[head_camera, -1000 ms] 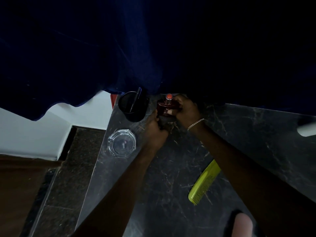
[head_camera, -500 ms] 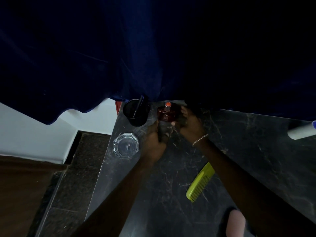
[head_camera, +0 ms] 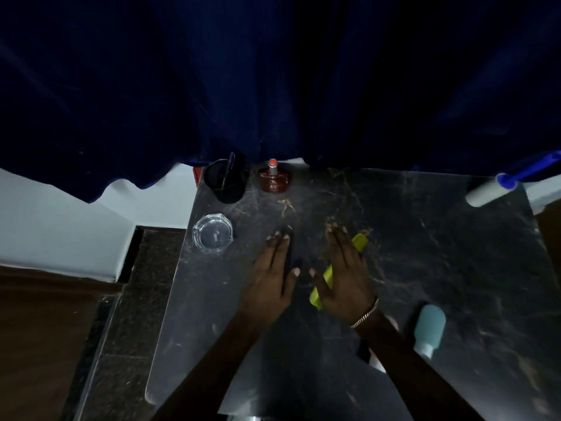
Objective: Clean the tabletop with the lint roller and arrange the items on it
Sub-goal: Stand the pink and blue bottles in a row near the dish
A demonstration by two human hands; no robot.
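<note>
My left hand [head_camera: 273, 278] and my right hand [head_camera: 346, 275] lie flat with fingers stretched over the middle of the black marble tabletop [head_camera: 440, 253]. A yellow-green comb [head_camera: 359, 240] lies under my right hand, with both ends sticking out. A slim dark thing [head_camera: 288, 256] sits beside my left fingers; whether they touch it is unclear. The red perfume bottle [head_camera: 274, 180] stands alone at the back edge. The lint roller [head_camera: 488, 191], white with a blue handle, lies at the far right corner.
A black cup [head_camera: 224, 182] with a pen stands left of the bottle, and a glass ashtray [head_camera: 212, 233] sits near the left edge. A teal bottle [head_camera: 429, 325] lies at the near right. A dark blue curtain [head_camera: 273, 86] hangs over the table's back edge. Bits of debris dot the surface.
Both hands have let go of the perfume bottle and drawn back toward me, opening flat. The bottle now stands by the black cup. The right hand is now over the comb.
</note>
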